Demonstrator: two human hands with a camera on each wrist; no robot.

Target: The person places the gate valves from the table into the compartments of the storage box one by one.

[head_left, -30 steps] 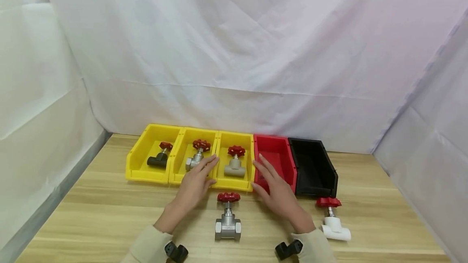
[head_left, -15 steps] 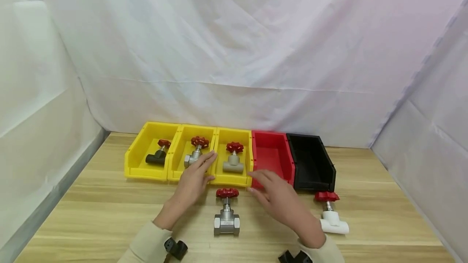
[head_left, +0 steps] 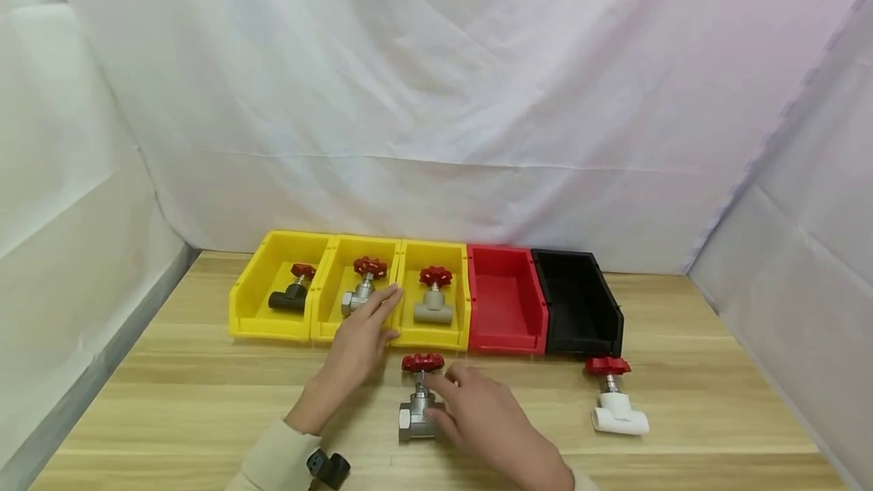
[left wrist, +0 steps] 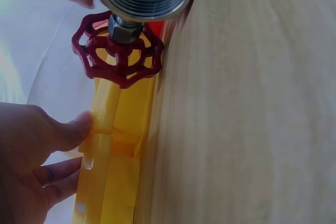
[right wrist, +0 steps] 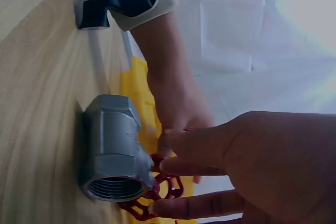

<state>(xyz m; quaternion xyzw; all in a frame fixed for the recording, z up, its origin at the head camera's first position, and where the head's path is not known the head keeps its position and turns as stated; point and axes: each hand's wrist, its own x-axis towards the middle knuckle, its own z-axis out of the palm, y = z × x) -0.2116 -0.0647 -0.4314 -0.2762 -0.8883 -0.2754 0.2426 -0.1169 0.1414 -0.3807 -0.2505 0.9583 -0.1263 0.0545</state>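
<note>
A metal gate valve [head_left: 414, 417] with a red handwheel lies on the table in front of the bins. My right hand [head_left: 487, 415] is over its right side, fingertips at the stem and body; in the right wrist view the fingers [right wrist: 194, 205] reach beside the handwheel [right wrist: 170, 184], and firm contact cannot be told. My left hand [head_left: 358, 347] rests at the front of the middle and right yellow bins, fingers extended; in the left wrist view its thumb [left wrist: 76, 129] touches the yellow rim [left wrist: 100, 145]. Beneath that hand, a metal valve [head_left: 364, 286] in the middle yellow bin is partly hidden.
A black valve [head_left: 292, 295] lies in the left yellow bin [head_left: 273, 328], a beige valve [head_left: 433, 305] in the right yellow bin [head_left: 433, 336]. Red [head_left: 505, 301] and black bins [head_left: 580, 301] adjoin them. At right lies a white valve [head_left: 617, 414]. White sheeting [head_left: 409, 97] encloses the table.
My right hand has left the front of the red bin and moved down and left to the metal valve on the table. My left hand stays at the yellow bins.
</note>
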